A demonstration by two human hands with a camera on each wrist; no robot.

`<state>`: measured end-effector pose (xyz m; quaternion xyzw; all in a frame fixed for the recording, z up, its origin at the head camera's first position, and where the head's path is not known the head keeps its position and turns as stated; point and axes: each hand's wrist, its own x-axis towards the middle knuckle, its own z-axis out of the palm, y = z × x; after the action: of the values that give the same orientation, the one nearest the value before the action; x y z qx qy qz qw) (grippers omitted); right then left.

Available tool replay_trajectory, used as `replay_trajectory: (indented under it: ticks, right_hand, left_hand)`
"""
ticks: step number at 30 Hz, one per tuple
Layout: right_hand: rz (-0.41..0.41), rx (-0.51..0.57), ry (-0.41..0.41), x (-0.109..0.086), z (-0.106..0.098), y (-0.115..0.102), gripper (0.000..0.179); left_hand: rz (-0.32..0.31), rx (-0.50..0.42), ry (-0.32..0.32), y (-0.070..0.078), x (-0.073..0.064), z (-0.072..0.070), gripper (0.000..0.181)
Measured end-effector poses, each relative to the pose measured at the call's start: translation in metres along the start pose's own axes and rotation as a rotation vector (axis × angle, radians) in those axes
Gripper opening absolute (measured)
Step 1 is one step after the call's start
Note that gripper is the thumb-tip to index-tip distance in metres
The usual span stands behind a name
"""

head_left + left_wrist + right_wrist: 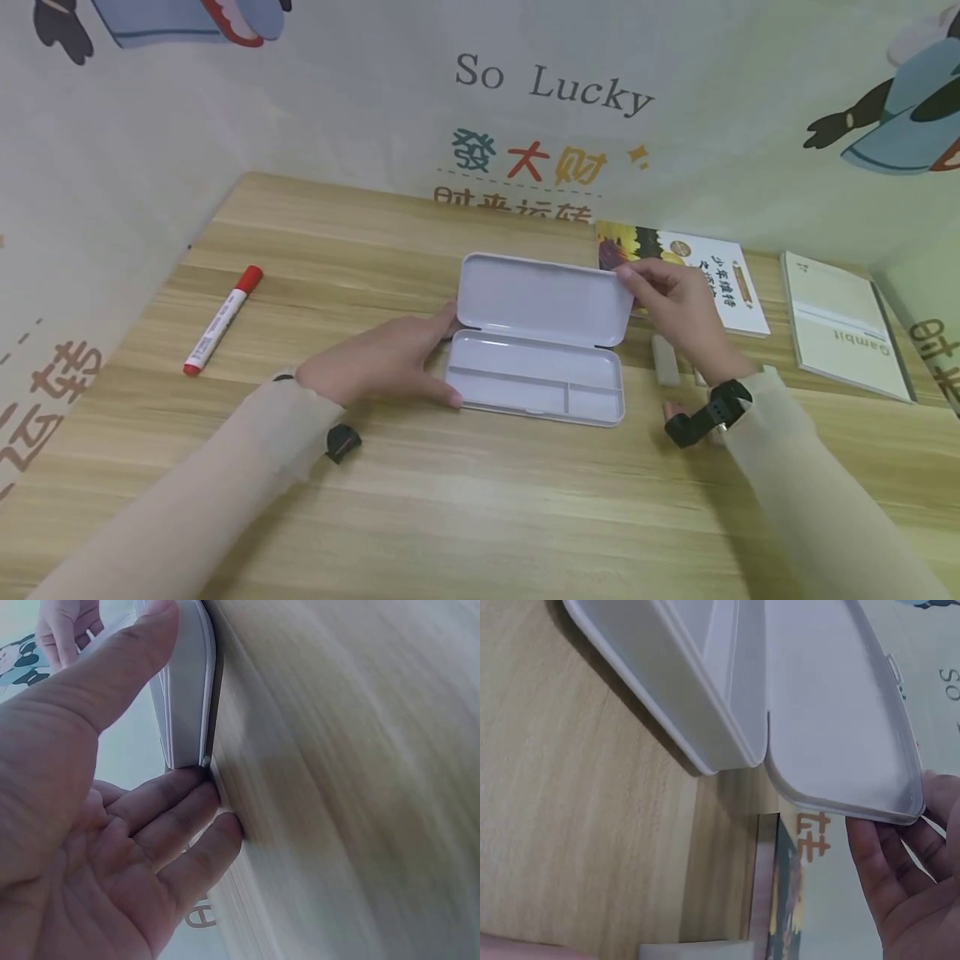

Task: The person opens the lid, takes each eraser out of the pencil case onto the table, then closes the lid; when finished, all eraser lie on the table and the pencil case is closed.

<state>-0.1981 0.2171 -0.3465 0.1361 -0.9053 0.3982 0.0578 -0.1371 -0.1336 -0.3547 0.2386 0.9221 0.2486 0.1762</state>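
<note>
A white pencil case lies open on the table, its divided tray towards me and its hinged lid raised at the back. My left hand holds the tray's left end, thumb at the front corner and fingers round near the hinge. In the left wrist view, those fingertips touch the end of the case close to the tabletop. The right hand pinches the lid's upper right corner between thumb and fingers, plain in the right wrist view. All the tray compartments show bare.
A red-capped marker lies at the left. Behind my right hand are a flower-covered book and a pale notebook. A whitish block and a pink item sit under the right wrist. A printed cloth hangs behind the table.
</note>
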Motion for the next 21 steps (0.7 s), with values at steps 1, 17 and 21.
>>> replay_trajectory:
  ticks: [1,17,21]
  right_hand:
    - [-0.013,-0.007,-0.003,-0.001,-0.001,-0.002,0.033]
    - [-0.136,0.047,-0.468,-0.027,-0.021,-0.022,0.03]
    - [-0.2,-0.06,-0.596,-0.037,-0.021,-0.026,0.034]
  left_hand:
    - [0.007,0.007,0.003,0.0,0.0,0.0,0.12]
    - [0.039,0.002,0.015,-0.002,0.0,-0.001,0.11]
    - [0.027,0.019,0.006,-0.003,0.0,-0.002,0.11]
